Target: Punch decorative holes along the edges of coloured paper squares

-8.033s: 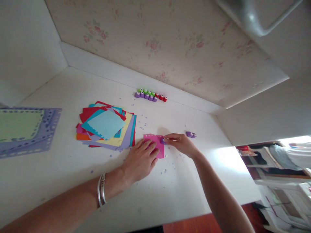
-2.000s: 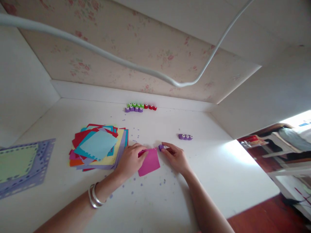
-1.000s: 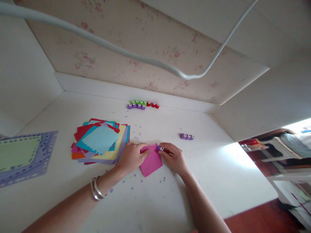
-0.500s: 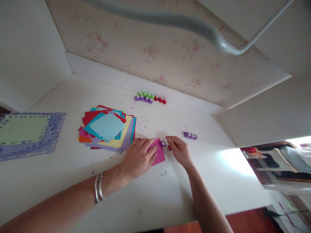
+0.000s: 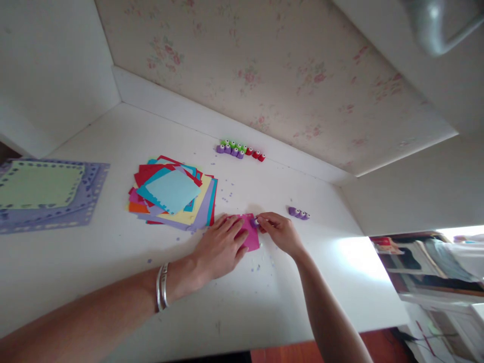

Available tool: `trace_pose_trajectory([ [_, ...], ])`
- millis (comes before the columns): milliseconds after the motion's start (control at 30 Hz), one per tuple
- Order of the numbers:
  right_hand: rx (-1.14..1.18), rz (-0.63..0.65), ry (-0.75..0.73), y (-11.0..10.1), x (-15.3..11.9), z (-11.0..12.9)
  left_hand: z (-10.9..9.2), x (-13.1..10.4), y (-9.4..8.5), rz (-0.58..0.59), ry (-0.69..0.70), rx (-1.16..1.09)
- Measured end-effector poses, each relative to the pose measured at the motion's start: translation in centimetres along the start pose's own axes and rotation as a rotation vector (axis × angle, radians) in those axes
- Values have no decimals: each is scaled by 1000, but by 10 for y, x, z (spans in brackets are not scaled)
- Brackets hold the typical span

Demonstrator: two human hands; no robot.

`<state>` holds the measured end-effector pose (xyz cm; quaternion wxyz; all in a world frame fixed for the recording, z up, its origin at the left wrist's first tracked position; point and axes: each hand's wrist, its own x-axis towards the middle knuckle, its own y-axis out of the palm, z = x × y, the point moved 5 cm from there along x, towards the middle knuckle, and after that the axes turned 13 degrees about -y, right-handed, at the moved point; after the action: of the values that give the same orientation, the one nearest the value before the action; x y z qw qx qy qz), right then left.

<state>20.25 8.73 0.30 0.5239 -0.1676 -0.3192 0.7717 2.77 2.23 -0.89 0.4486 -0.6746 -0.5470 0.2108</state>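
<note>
My left hand [image 5: 216,252] lies flat, fingers spread, over a small pink sheet of paper [image 5: 253,243] and presses it on the white tabletop. At the paper's upper right edge sits a small purple craft paper punch [image 5: 255,222] with a white button. The fingers of my right hand [image 5: 280,233] are closed around this punch, so part of it is hidden. Tiny paper bits [image 5: 259,267] lie just below the pink paper.
A fanned stack of coloured paper [image 5: 174,191] lies to the left. Further left are purple and pale green sheets [image 5: 41,184] with punched edges. Several green, red and purple punches [image 5: 235,150] line the back, and a purple row [image 5: 299,214] stands at right.
My right fingers have come in from beside the purple punch and closed on it. The left hand still holds the pink paper down. The camera view has shifted slightly.
</note>
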Motion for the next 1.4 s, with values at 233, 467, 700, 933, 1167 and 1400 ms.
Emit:
trace_pose_trajectory([
  [233,117,23,187,2,1,-12,0,-1,2,19,10,25],
  [467,245,62,336,4,4,-19,1,0,2,14,14,28],
  [700,112,101,344,3,10,-19,1,0,3,-13,27,15],
  [933,42,149,354,2,17,-6,1,-1,5,-20,41,72],
  [1167,82,176,347,0,20,-11,0,-2,3,-9,55,75],
  [1400,343,193,369,-1,12,-13,-1,-2,2,-8,44,57],
])
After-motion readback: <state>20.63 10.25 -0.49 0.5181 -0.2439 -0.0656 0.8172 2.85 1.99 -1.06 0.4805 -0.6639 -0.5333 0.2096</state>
